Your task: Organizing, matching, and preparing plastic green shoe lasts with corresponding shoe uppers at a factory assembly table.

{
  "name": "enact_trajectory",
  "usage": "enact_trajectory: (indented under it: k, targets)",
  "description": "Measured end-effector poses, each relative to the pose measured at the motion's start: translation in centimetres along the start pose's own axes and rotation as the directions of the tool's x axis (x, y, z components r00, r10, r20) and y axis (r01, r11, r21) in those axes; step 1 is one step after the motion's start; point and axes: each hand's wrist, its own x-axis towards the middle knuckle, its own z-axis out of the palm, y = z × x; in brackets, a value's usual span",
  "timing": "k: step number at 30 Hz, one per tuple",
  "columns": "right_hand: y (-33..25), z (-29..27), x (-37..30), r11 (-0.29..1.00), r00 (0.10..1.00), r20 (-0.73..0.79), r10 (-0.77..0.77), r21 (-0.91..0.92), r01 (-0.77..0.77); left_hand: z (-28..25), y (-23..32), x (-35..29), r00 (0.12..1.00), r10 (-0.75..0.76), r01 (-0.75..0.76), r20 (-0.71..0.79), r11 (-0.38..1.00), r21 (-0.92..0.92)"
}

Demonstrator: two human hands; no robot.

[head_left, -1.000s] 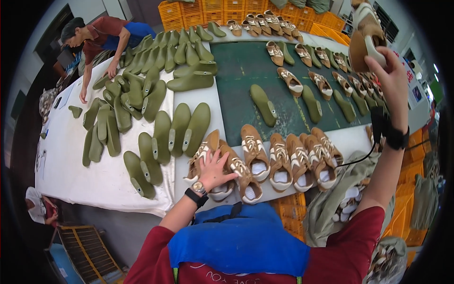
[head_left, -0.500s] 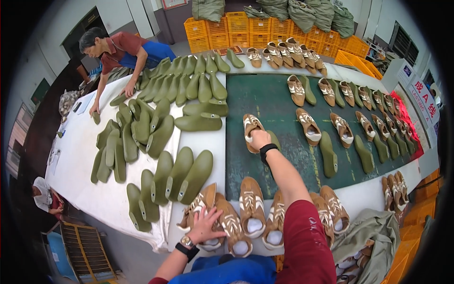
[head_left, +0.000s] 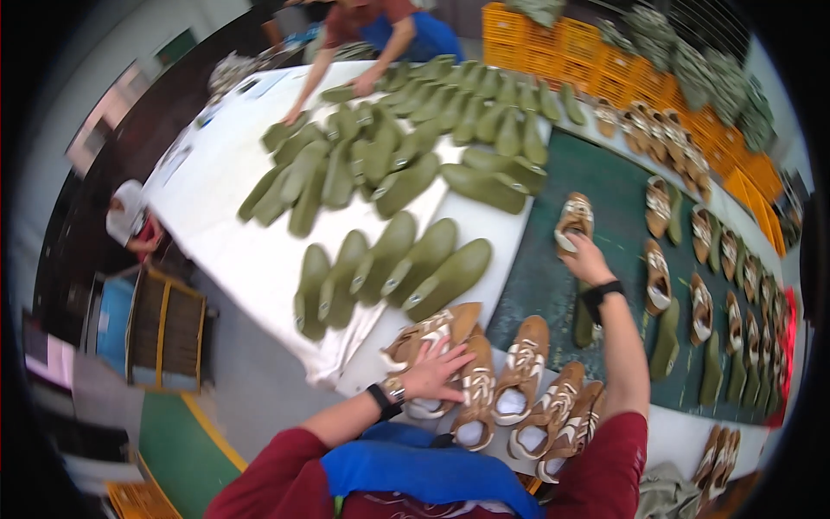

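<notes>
Where the right hand (head_left: 588,259) pinches its heel, the light-looking, brown-and-white laced shoe (head_left: 577,213) should grip best; the left hand (head_left: 431,374) spreads its fingers.

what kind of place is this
Most likely a shoe factory workshop: green shoe lasts lie on a white-topped table, brown-and-white sneakers line the dark green surface beside them, and orange crates are stacked behind.

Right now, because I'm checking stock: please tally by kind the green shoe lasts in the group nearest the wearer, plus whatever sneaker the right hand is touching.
Green shoe lasts: 5
Brown-and-white sneaker at the right hand: 1
Total: 6
</notes>
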Motion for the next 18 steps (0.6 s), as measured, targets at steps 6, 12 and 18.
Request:
enact_trajectory:
  k: [6,12,18]
  targets:
    - [-19.4,-8.7,-9.8,0.973,0.904,0.373,-0.209,0.176,0.152,0.5,-1.6,-2.2,0.987,0.074,-0.082,-0.142,0.995,-0.05]
    - [-27.3,-4.7,-22.3,0.965,0.764,0.604,-0.225,0.245,0.091,-6.1,-7.9,-8.0,0.634,0.129,-0.148,-0.762,0.988,0.045]
    - [-29.8,3.1,-28.0,0.999,0.89,0.456,-0.001,0.037,-0.019,-8.3,-22.4,-15.5,0.432,-0.53,0.623,-0.73,0.761,-0.184]
